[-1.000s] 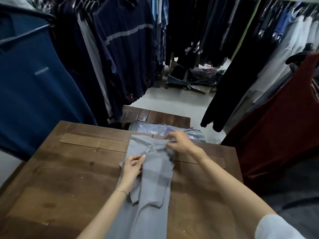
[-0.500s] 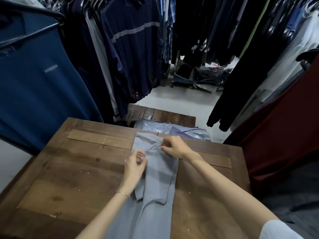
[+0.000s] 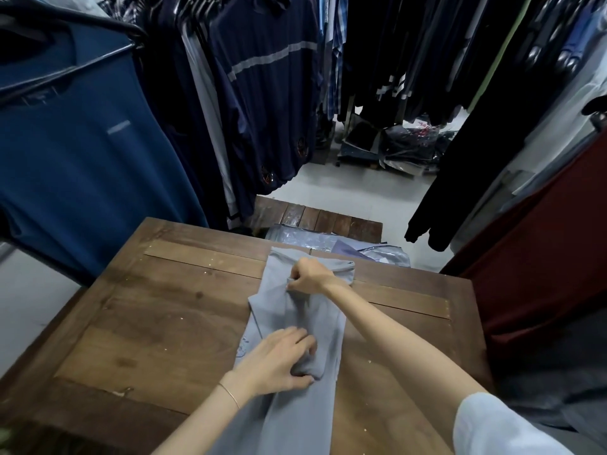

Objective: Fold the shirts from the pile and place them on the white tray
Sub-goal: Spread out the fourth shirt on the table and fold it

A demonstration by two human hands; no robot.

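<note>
Wooden table (image 3: 157, 323) | grey shirt (image 3: 295, 421) lengthwise | right grip (image 3: 308, 277) pinches far fold | left grip (image 3: 279, 362) pinches near fold

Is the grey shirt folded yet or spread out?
Partly folded: the grey shirt lies as a long narrow strip on the table, sides turned in, not yet folded across. The left hand and right hand grip it.

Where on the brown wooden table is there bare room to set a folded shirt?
Widest: the left half of the brown wooden table, between the light grey shirt and the left edge. Narrower strip right of the shirt, crossed by the right forearm. Crowded: the middle, where left hand and right hand grip the shirt.
</note>
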